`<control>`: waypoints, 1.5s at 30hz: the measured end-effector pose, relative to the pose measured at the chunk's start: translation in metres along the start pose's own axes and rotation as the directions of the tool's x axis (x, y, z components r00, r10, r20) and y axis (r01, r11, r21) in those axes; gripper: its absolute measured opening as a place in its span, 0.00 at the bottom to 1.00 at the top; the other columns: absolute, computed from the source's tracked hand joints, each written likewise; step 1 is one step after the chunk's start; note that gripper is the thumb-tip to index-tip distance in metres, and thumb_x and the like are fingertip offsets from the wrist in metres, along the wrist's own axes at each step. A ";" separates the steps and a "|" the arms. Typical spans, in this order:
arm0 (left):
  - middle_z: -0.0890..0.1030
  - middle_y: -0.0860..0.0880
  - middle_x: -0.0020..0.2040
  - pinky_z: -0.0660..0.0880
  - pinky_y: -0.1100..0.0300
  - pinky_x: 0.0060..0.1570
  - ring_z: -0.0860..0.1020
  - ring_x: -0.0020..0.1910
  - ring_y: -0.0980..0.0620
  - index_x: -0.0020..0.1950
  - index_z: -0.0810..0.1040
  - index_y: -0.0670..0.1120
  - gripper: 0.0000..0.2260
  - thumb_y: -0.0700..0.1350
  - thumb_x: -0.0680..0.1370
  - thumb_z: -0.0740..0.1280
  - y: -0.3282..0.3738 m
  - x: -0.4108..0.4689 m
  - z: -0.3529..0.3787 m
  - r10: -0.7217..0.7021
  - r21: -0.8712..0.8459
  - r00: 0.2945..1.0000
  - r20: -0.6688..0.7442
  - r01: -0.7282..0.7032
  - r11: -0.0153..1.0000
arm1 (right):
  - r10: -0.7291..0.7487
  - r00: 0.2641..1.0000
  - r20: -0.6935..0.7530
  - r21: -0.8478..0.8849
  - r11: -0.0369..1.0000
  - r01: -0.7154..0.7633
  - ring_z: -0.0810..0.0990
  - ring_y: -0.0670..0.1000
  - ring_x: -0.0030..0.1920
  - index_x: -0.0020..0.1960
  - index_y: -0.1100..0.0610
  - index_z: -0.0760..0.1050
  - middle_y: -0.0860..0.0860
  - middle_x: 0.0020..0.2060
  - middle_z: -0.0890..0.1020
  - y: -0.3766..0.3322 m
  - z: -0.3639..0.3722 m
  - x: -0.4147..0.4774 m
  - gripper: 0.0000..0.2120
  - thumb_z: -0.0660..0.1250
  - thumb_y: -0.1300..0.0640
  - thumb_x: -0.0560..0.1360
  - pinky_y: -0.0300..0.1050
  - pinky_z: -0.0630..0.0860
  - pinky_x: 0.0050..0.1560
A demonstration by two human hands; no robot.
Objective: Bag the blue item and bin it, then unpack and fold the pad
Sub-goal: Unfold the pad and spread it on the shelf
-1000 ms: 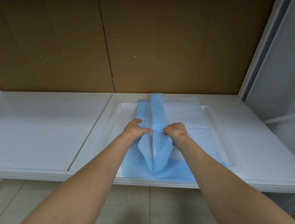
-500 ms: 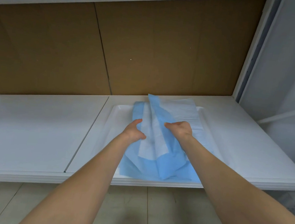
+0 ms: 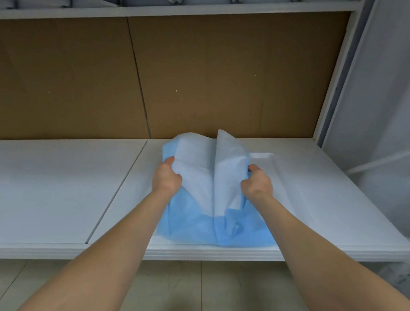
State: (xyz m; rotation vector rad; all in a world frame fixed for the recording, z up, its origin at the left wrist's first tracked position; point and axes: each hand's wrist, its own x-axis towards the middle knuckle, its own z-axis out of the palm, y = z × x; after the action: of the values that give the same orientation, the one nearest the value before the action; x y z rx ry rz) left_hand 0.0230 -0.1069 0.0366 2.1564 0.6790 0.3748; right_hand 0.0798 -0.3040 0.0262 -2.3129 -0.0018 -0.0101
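I had both hands on the soft, crumpled blue sheet [image 3: 203, 229] with its white inner face. It lay bunched on the shallow white plastic tray [image 3: 271, 159], its near edge draped over the tray's front rim. My left hand [image 3: 167, 176] gripped a gather toward the tray's left side, fingers curled tight. My right hand [image 3: 258, 184] clutched the opposite fold, nearer the tray's right side. I judged this to be the gathering-up before bagging, though it might have been folding. No bag or bin showed. Next I needed to draw both gathers together over the tray's middle, compacting the sheet for a one-handed carry.
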 end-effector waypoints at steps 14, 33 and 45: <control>0.59 0.41 0.70 0.73 0.46 0.55 0.75 0.58 0.35 0.68 0.64 0.37 0.20 0.37 0.77 0.61 -0.035 -0.003 -0.047 -0.189 0.334 0.953 -0.239 0.263 0.905 | 0.226 0.965 -0.132 0.142 0.968 -0.207 0.75 0.61 0.59 0.63 0.58 0.73 0.61 0.60 0.76 0.020 -0.019 0.011 0.16 0.57 0.62 0.77 0.47 0.72 0.54; 0.76 0.47 0.43 0.72 0.59 0.41 0.79 0.47 0.46 0.46 0.70 0.43 0.09 0.47 0.74 0.67 -0.028 -0.010 -0.025 -0.159 0.639 0.967 0.199 -0.004 0.769 | 0.422 0.907 0.005 0.394 0.833 -0.389 0.71 0.65 0.63 0.78 0.51 0.44 0.59 0.71 0.57 0.014 -0.018 0.004 0.53 0.75 0.43 0.67 0.60 0.72 0.62; 0.61 0.50 0.23 0.54 0.65 0.25 0.57 0.21 0.53 0.30 0.62 0.46 0.15 0.45 0.72 0.66 0.017 -0.031 0.004 -0.303 0.550 0.758 0.578 -0.087 0.831 | 0.046 0.997 -0.064 0.268 0.963 -0.027 0.68 0.57 0.69 0.78 0.48 0.46 0.49 0.77 0.51 0.009 -0.021 0.010 0.38 0.60 0.65 0.76 0.49 0.73 0.58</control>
State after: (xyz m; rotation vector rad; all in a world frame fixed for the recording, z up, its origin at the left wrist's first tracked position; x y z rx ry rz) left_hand 0.0058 -0.1363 0.0464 2.5306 0.5346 -0.7236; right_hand 0.0896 -0.3256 0.0337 -2.0404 0.0713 -0.0679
